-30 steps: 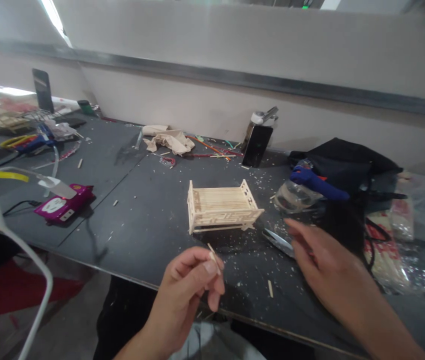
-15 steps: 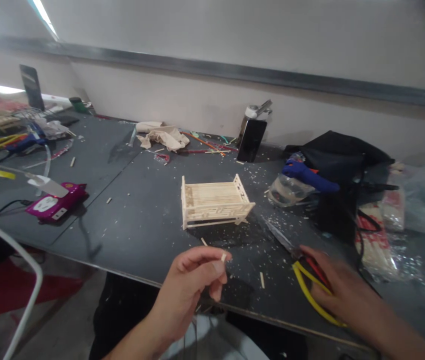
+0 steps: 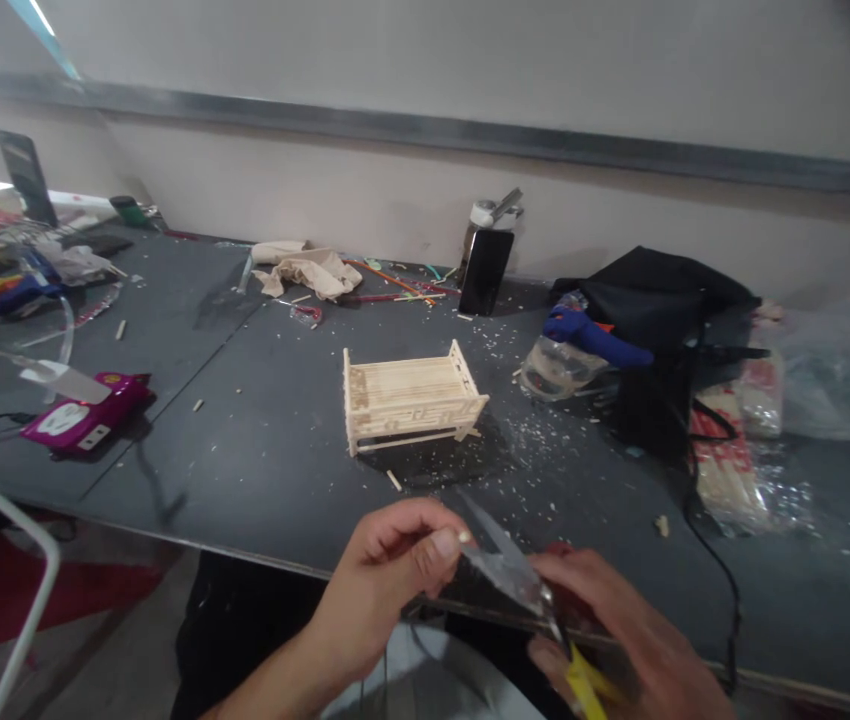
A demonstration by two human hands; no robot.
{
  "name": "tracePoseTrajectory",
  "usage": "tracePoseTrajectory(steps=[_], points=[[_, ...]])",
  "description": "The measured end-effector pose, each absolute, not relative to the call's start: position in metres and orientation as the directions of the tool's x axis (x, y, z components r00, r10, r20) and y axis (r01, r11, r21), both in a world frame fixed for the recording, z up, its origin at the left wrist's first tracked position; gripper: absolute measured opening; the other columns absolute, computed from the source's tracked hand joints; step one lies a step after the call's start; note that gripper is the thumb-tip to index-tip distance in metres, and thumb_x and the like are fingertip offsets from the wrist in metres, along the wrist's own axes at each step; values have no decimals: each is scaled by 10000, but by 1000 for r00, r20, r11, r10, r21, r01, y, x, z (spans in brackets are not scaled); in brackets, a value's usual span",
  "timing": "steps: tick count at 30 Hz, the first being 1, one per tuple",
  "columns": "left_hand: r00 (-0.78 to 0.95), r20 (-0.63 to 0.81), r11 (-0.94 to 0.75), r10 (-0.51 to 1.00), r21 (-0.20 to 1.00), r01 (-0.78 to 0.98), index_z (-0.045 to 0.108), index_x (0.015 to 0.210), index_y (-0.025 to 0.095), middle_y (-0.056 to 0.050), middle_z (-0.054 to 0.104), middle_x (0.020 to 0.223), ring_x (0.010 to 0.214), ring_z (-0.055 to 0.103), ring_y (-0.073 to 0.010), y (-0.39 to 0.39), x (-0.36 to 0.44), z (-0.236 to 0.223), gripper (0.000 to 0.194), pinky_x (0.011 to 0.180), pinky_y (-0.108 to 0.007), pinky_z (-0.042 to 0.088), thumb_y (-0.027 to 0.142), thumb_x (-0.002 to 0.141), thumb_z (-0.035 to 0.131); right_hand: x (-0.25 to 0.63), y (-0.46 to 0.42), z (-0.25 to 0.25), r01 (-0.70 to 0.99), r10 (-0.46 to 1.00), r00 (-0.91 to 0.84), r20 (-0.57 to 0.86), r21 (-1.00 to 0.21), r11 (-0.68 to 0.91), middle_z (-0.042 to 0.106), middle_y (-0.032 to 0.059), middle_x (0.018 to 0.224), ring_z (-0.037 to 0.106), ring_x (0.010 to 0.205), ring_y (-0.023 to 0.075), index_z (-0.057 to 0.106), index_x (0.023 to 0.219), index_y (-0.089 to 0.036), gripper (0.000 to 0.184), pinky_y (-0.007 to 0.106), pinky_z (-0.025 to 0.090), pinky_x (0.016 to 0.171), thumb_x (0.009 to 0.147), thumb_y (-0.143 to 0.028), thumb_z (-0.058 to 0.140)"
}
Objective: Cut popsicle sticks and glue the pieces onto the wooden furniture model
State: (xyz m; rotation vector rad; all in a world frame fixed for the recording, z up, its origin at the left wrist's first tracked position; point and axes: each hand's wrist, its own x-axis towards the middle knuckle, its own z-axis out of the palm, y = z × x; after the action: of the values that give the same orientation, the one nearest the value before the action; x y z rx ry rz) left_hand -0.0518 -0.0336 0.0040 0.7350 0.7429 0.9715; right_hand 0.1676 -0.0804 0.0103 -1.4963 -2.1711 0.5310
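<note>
My left hand (image 3: pixel 395 570) is closed in a pinch on a small wooden stick (image 3: pixel 462 537) near the table's front edge. My right hand (image 3: pixel 612 630) grips scissors (image 3: pixel 515 570) with yellow and red handles; the grey blades point up and left, right beside the stick. Behind them on the dark table (image 3: pixel 260 440) stands a small wooden stick crate (image 3: pixel 406 398), untouched.
A blue glue gun (image 3: pixel 597 338) lies on a black bag (image 3: pixel 665 300) at the right, with a clear plastic cup (image 3: pixel 556 370) beside it. A phone leans on a bottle (image 3: pixel 485 262) at the back. A pink device (image 3: pixel 84 418) sits left. Wood chips litter the table.
My right hand picked the scissors up from the table and brought them left to the stick in my left hand. The view shifted down and to the right.
</note>
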Motion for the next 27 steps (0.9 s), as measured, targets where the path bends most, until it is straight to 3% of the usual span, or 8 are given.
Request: tracePoseTrajectory(steps=[4, 10, 19, 27], points=[[393, -205, 380, 896, 813, -442, 706, 768, 144, 1, 555, 664, 577, 395, -63, -35, -51, 0, 144, 545, -184, 306, 288, 775, 713, 157, -69, 14, 749, 920, -372, 124, -545, 377, 624, 17, 975, 635, 860, 157, 485, 1143, -284, 392, 244, 531, 711, 781, -190, 603], [405, -175, 368, 898, 801, -472, 681, 694, 145, 36, 472, 571, 542, 367, -57, -34, -51, -2, 150, 525, -166, 281, 272, 721, 756, 162, -65, 23, 773, 904, -426, -22, -528, 352, 587, 2, 874, 603, 770, 146, 516, 1092, -265, 319, 256, 508, 674, 794, -193, 608], [392, -130, 312, 911, 838, -448, 686, 675, 139, 23, 532, 606, 559, 414, -59, -34, -48, 0, 133, 560, -165, 338, 240, 746, 734, 161, -63, 22, 768, 885, -466, -10, -501, 399, 562, 21, 880, 573, 794, 162, 494, 1139, -258, 294, 287, 498, 711, 859, -180, 539], [389, -162, 334, 907, 839, -429, 688, 648, 133, 22, 538, 575, 547, 435, -64, -36, -45, 2, 150, 557, -172, 352, 246, 719, 759, 169, -67, 12, 782, 876, -482, 15, -443, 438, 613, 46, 902, 601, 757, 178, 508, 1201, -254, 557, 283, 510, 666, 687, -42, 486]])
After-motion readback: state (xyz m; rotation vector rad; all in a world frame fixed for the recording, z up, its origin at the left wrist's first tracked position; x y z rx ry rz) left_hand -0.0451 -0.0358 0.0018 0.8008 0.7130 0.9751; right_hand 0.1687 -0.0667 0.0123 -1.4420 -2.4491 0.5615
